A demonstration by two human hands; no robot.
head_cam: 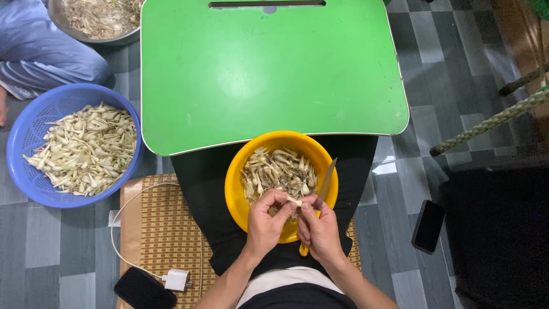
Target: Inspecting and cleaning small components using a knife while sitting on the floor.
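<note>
The left hand (266, 220) pinches 1 small white bulb (294, 201) by its end, fingers closed, holding it over the yellow bowl (234, 177) in the lap so trimmings drop in. The right hand (320, 229) grips a knife (326, 183), blade angled upward beside the bulb. The blue basket (23, 137) of pale bulbs sits within left reach.

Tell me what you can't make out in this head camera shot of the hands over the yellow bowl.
- Small pale bulb: mostly pinched behind the left hand and the right hand; too small to judge.
- Knife with yellow handle: its handle is mostly buried in the right hand.
- Round yellow plastic bowl: near rim covered by both hands.
- Round metal basin: cut off by the top edge.
</note>
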